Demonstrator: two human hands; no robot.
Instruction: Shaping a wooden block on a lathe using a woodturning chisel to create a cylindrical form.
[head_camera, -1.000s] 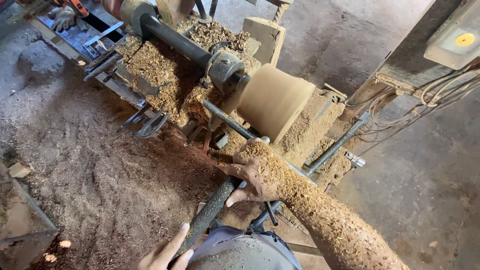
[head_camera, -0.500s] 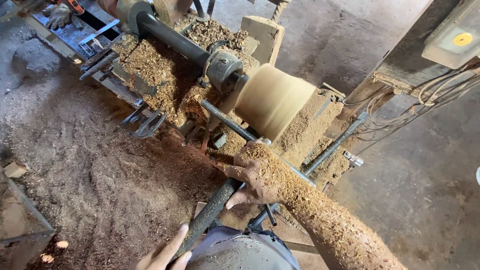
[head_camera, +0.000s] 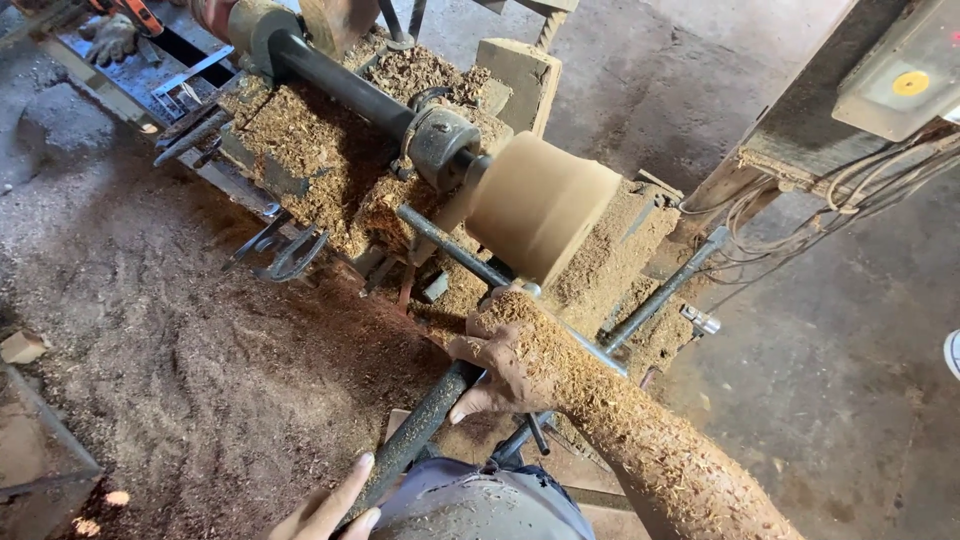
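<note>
Wood shavings coat the right hand (head_camera: 510, 355) and the whole forearm behind it, which reaches in from the lower right. That hand lies over the long dark turning tool (head_camera: 415, 435), fingers curled down across the shaft and the thumb pointing back along it, so the tool is gripped just short of the rest bar (head_camera: 450, 245). The left hand (head_camera: 325, 510) shows only partly at the bottom edge; its fingers lie together against the tool's rear end, though whether they close round it I cannot tell. The tool runs up and right from the lower edge toward the pale wooden cylinder (head_camera: 540, 200), which is mounted on the lathe's dark shaft (head_camera: 345, 85) and looks smooth and blurred at its surface. Where the tool's tip meets the wood is hidden behind the right hand. Heaped sawdust (head_camera: 300, 150) covers the lathe bed and spreads over the floor (head_camera: 180, 370) to the left. Loose cables (head_camera: 800, 200) hang by a post at the right.
</note>
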